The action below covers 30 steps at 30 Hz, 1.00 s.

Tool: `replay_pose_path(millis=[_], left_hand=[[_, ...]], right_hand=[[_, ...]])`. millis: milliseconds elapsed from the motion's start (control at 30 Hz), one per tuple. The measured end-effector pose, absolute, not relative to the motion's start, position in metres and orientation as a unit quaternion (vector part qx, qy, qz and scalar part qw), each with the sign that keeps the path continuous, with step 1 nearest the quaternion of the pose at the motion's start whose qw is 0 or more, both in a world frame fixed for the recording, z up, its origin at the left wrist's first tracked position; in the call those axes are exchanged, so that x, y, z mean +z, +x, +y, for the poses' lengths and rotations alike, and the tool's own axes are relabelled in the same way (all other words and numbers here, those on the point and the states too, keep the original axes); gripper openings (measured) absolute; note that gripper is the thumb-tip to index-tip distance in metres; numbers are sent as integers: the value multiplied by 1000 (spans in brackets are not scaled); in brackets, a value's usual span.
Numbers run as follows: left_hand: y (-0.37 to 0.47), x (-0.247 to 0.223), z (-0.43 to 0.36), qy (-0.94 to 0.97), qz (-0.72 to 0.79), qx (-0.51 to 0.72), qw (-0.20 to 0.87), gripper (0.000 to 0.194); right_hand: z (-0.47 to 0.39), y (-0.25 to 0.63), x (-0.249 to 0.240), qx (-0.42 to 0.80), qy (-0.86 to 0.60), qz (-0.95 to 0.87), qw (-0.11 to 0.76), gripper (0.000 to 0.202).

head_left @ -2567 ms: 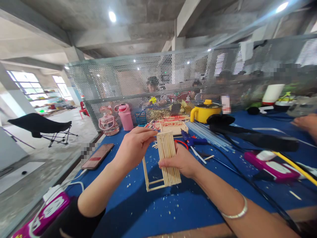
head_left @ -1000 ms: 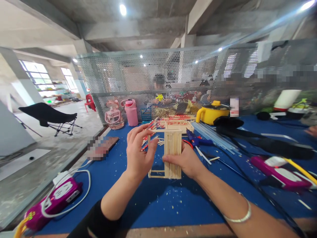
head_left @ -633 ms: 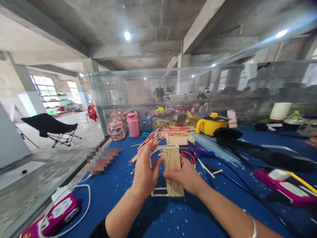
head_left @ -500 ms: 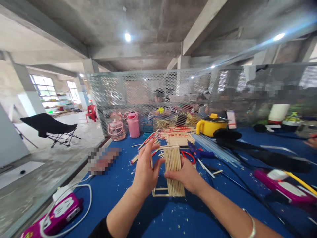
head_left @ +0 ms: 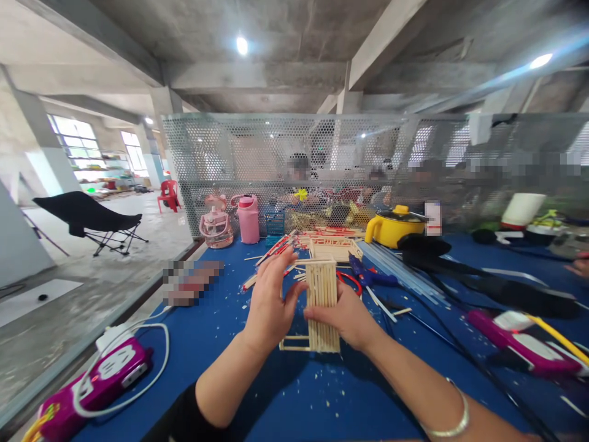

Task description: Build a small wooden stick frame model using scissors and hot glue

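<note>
Over the blue table, both hands hold a small box-like frame built of thin wooden sticks (head_left: 322,334). One side of it is a panel of sticks laid side by side, and the left part is an open outline of single sticks. My right hand (head_left: 347,316) is closed on the panel's right edge, thumb across its face. At the open left side, my left hand (head_left: 270,298) curves round the frame with its thumb towards the panel; its grip is partly hidden. Just beyond lies another wooden stick piece (head_left: 338,250), beside a blue glue gun (head_left: 372,273).
Loose red-tipped sticks (head_left: 276,248) lie behind my left hand. Clear glue sticks (head_left: 405,273) and a yellow pot (head_left: 396,230) are further right. Pink bottles (head_left: 249,221) stand by the mesh partition (head_left: 248,147). Power strips (head_left: 99,380) and cables flank the work area.
The view has tipped down a little, so the scene sits higher. Both hands stay on the stick frame, whose panel looks slightly more upright.
</note>
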<state>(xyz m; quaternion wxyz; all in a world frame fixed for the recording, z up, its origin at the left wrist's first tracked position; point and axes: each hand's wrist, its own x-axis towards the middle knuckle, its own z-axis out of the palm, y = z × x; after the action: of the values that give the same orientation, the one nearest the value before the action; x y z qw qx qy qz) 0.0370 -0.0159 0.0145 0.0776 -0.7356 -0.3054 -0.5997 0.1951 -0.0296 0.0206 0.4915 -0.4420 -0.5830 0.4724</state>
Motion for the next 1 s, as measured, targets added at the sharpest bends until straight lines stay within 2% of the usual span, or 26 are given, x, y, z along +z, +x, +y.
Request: replay_pose_path(millis=[100,233,367,600,733,867,1000], left_hand=[[41,18,-24,-695,-314,-638,108,41],[47,19,-33,-674,-394,-624,-29,22],[52,18,-31,-700,-449,-539,-135,23],[53,26,-33,-671,-455,-505,-295,22],[52,29,-32,-653,-467,-498,-327,23],[50,27,-28,-641,-457,-519,-334,22],[49,27,-27,-628,-461,-500,-377,31]], right_hand=[[-26,200,19,462,-451,-559,521,42],[-24,203,20,443,-452,-548,547,41],[-27,198,23,433,-440,-587,523,36],[-27,194,19,414,-431,-616,513,43],[-26,197,18,447,-402,-628,494,50],[-25,203,17,507,-337,-618,497,46],[-22,206,16,585,-300,-575,487,41]])
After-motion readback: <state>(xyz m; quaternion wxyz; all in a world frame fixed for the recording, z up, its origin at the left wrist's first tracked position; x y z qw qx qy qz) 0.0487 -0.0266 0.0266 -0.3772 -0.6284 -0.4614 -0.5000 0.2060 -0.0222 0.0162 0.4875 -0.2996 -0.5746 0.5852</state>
